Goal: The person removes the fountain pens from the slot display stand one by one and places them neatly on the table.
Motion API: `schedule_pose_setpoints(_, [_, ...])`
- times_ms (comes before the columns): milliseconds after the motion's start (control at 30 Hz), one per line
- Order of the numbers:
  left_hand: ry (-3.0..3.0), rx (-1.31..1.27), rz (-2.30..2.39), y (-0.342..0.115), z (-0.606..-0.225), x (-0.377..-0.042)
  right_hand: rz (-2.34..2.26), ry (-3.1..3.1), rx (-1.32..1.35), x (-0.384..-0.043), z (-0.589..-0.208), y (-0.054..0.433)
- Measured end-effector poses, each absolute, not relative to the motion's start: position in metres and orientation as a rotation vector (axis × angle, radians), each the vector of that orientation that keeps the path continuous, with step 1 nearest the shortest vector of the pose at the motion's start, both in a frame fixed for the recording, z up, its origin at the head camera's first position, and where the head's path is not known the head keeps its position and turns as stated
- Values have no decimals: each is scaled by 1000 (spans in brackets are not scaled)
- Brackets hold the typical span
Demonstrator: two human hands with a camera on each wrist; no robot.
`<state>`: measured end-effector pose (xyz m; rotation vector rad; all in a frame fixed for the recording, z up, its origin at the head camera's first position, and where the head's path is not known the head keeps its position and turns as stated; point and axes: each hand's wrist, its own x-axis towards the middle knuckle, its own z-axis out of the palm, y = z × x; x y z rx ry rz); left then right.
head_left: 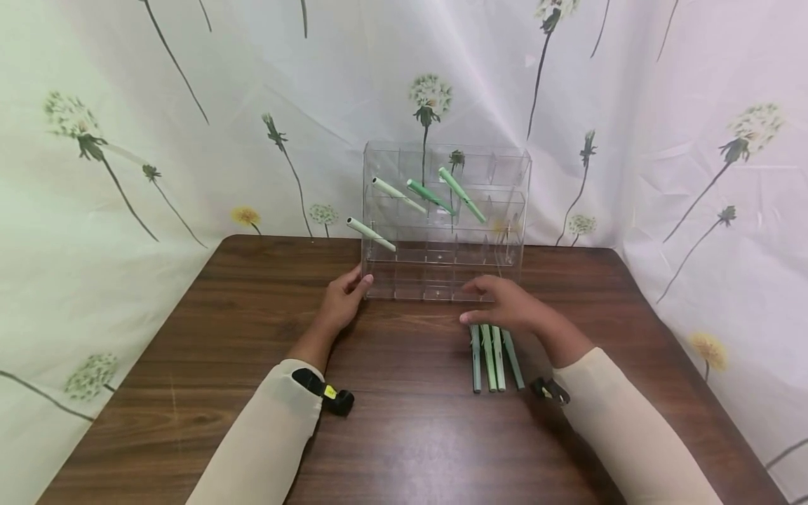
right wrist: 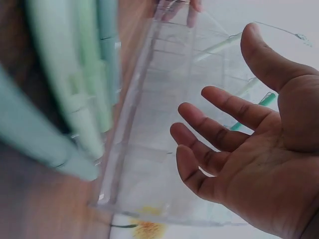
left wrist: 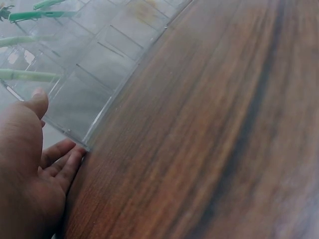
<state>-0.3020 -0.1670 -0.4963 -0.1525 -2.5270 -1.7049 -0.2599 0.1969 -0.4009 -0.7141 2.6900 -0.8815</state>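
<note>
Head view shows both forearms reaching forward over the brown table (head_left: 391, 428), each in a cream sleeve, with the hands spread to either side of a clear rack (head_left: 440, 257). The left hand (head_left: 341, 301) grasps the rack's lower corner on its own side: the thumb lies at the front edge and the fingers bend along the outer wall, as the left wrist view shows, its heel low by the tabletop. Just above and beyond that thumb, one pale pen (head_left: 372, 235) slants out of the rack; three green pens (head_left: 431, 196) lean higher up, between the two hands and farther away than either.

The right hand (head_left: 508, 305) is free of any object. Its wrist angles inward, the thumb stands well apart from the fingers, and these curve loosely, with the palm turned toward its own wrist camera. It hovers before the rack's lower right part; whether it touches the plastic I cannot tell. Four loose pens (head_left: 498, 358) lie side by side beneath it and nearer the person, their far ends partly hidden by it.
</note>
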Motion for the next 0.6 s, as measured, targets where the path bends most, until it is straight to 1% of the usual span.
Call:
schedule_pose_setpoints(233, [-2507, -179, -1747, -166, -494, -303, -913, 2731, -781, -268, -382, 174])
schedule_pose_setpoints(433, [-2522, -168, -1748, -168, -493, -302, -1080, 2653, -809, -276, -376, 154])
schedule_pose_setpoints(600, [-2539, -160, -1735, -167, -493, -301, -1212, 2617, -779, -282, -373, 139])
